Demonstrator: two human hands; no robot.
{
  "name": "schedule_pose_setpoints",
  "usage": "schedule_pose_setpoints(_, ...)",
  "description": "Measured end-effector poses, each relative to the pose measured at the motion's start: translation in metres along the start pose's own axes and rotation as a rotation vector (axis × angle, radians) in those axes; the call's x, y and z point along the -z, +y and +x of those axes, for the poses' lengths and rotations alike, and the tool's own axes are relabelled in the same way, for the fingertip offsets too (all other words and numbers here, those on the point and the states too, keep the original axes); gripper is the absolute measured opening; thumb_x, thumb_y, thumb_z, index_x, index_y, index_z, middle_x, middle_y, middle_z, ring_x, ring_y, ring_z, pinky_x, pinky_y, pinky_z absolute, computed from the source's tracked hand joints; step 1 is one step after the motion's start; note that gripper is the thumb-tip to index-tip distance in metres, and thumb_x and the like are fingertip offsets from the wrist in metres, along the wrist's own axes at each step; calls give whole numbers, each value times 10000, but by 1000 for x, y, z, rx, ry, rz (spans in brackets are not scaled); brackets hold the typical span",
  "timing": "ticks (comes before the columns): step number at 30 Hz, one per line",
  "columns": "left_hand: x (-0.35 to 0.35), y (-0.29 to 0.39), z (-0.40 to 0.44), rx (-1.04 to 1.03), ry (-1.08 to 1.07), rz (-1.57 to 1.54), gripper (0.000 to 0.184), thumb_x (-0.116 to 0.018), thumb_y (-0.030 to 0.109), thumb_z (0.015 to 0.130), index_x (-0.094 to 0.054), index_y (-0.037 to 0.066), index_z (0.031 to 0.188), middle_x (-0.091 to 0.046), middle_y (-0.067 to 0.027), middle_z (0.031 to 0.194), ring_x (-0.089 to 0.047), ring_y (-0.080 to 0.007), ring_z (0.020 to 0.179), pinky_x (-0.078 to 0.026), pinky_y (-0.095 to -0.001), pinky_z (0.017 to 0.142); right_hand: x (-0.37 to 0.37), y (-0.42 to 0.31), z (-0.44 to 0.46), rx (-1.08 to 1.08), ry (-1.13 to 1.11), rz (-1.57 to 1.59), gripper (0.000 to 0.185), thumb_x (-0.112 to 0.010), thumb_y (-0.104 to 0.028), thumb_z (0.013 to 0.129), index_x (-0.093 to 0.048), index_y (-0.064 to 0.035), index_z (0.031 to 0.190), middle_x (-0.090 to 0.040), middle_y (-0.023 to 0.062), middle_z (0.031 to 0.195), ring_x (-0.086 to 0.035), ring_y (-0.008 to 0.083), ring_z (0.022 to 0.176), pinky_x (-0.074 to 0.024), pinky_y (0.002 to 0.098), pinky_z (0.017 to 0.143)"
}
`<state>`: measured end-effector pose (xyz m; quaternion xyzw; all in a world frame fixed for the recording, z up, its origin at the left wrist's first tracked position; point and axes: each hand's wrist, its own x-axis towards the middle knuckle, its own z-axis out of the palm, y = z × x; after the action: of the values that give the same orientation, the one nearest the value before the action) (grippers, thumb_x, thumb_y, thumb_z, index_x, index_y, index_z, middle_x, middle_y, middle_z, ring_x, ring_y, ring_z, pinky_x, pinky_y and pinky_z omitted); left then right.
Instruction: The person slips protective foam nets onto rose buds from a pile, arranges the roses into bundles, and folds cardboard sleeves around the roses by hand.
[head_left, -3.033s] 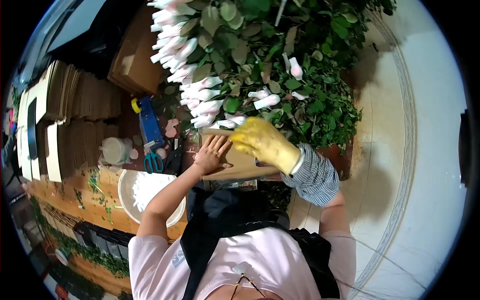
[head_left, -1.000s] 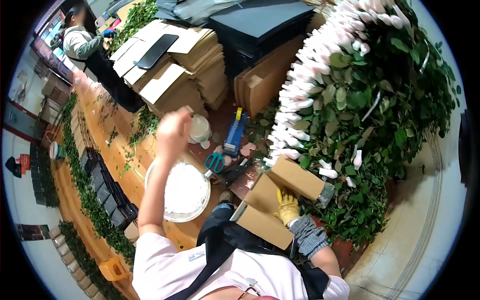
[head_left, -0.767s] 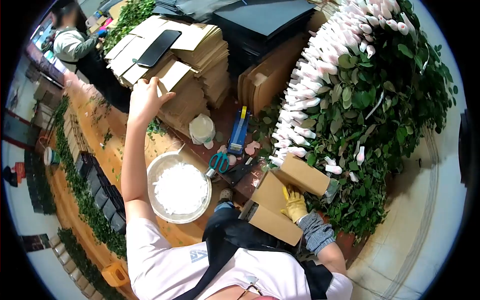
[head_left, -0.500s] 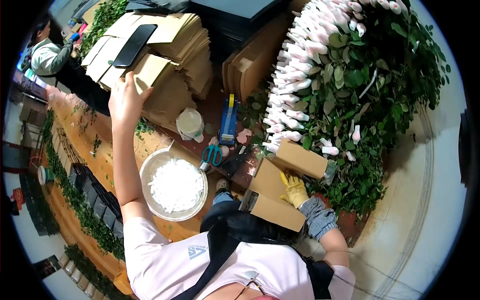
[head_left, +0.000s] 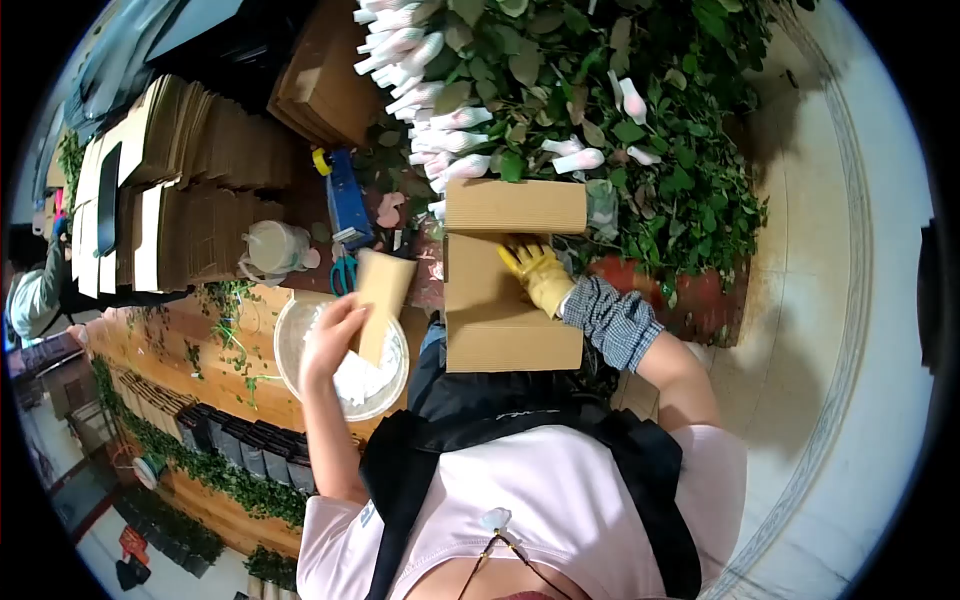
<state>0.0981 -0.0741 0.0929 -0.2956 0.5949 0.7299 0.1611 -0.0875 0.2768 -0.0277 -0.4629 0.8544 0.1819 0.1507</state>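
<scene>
A small piece of cardboard (head_left: 386, 295), blurred by motion, is gripped at its lower left edge by my bare left hand (head_left: 338, 333), which is over the white basin (head_left: 281, 345) of white netting-like pieces. Wearing a yellow glove, my right hand (head_left: 538, 273) lies with fingers spread on a folded cardboard sheet (head_left: 478, 285) in front of my body. Two flaps of that sheet stand up, one at the far side and one nearest me. Just beyond it are many rose stems (head_left: 600, 60) with heads in white sleeves (head_left: 450, 140).
Stacks of cardboard (head_left: 215, 235) stand at left, with a black phone (head_left: 108, 200) on top. A white tub (head_left: 275, 247), a blue tape dispenser (head_left: 347, 198) and teal-handled scissors (head_left: 343, 273) lie between. Another person (head_left: 38, 290) is at far left.
My left hand has come from the cardboard stack toward my front, now carrying a cardboard piece. The view has turned toward the right. My right hand stays on the folded sheet.
</scene>
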Motion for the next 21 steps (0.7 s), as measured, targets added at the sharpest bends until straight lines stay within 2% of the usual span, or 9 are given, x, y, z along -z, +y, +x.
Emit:
schedule_pose_setpoints(3,-64,-21,74,144,-256,-106,276,-651,201,954,-674,-49,1070,-698,-82,937,-647,-107,822,-522,-270,670,-27,-6,5,-56,239,89,619,-441,-226,930,-304,-179,1532,-505,85,1424,-470,317,1292,-357,467,1070)
schedule_pose_setpoints(5,-90,-67,139,128,-298,85,303,-644,213,970,-636,-72,1074,-688,-77,933,-639,-116,819,-522,-277,685,-4,-3,7,8,-135,3,629,-459,-220,944,-275,-134,1539,-460,120,1457,-442,322,1313,-324,476,1091)
schedule_pose_setpoints(9,-135,-72,164,-289,16,662,354,-731,244,884,-607,-75,976,-690,-184,822,-670,-215,752,-522,-357,660,33,7,-7,3,-133,270,879,-719,-286,808,-277,-88,1542,-456,183,1448,-448,359,1310,-346,488,1083)
schedule_pose_setpoints(11,-141,-76,156,-201,71,498,342,-736,221,871,-597,-72,979,-692,-222,858,-693,-271,812,-530,-372,689,43,20,-7,39,-158,458,633,-627,-246,911,-394,-120,1486,-486,151,1450,-479,351,1304,-385,464,1077)
schedule_pose_setpoints(13,-136,-100,164,-142,51,444,351,-734,227,867,-602,-77,985,-694,-252,888,-700,-333,842,-537,-394,707,10,32,6,182,161,946,557,-717,-258,832,-553,-84,1336,-631,159,1253,-606,359,1132,-477,443,984)
schedule_pose_setpoints(15,-131,-101,175,-257,84,657,358,-728,255,866,-627,-61,999,-692,-272,892,-702,-370,836,-544,-421,715,1,16,22,280,523,878,566,-701,-218,818,-540,-88,1345,-682,171,1116,-663,394,980,-537,457,842)
schedule_pose_setpoints(17,-132,-84,174,-379,67,895,345,-716,288,874,-656,-43,954,-698,-261,861,-709,-372,823,-547,-437,715,60,18,2,216,110,532,524,-633,-139,824,-531,-63,1333,-684,178,1015,-667,361,835,-532,478,707)
schedule_pose_setpoints(19,-135,-57,165,-340,50,1469,372,-697,331,884,-663,-39,889,-698,-254,833,-716,-336,803,-550,-422,694,26,-9,5,109,367,95,509,-568,-130,847,-516,-62,1349,-667,159,915,-620,278,722,-491,449,605)
schedule_pose_setpoints(21,-154,-2,140,-76,-192,1242,365,-632,309,920,-647,-49,844,-686,-243,817,-703,-324,772,-534,-390,649,16,-21,-3,34,439,-53,452,-535,-139,866,-546,-74,1313,-652,118,857,-557,208,656,-461,407,581)
